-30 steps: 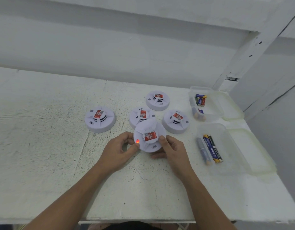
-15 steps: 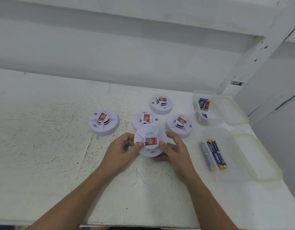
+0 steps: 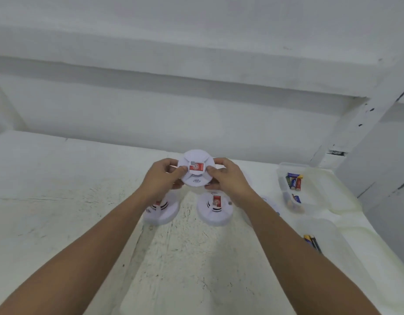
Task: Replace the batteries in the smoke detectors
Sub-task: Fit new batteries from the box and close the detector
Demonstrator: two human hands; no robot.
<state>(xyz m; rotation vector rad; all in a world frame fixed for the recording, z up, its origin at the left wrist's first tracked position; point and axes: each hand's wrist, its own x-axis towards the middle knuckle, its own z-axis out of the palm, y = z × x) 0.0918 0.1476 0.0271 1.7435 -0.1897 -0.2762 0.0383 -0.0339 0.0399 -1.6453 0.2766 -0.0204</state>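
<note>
I hold a round white smoke detector (image 3: 196,170) with a red label up above the table, face toward me. My left hand (image 3: 161,178) grips its left edge and my right hand (image 3: 228,178) grips its right edge, thumbs on the front. Below it two more white detectors rest on the table: one (image 3: 163,211) partly under my left wrist, one (image 3: 215,211) between my arms. Another detector (image 3: 270,204) peeks out behind my right forearm.
A clear plastic tub (image 3: 294,189) at the right holds several loose batteries. A second clear tub (image 3: 326,244) nearer me holds a few long batteries (image 3: 312,243). The white table (image 3: 60,201) meets a white wall at the back; a white post (image 3: 360,123) rises at right.
Both hands lifted the detector off the table and raised it away from me. The red light seen on it a second ago no longer shows. My head tilted up.
</note>
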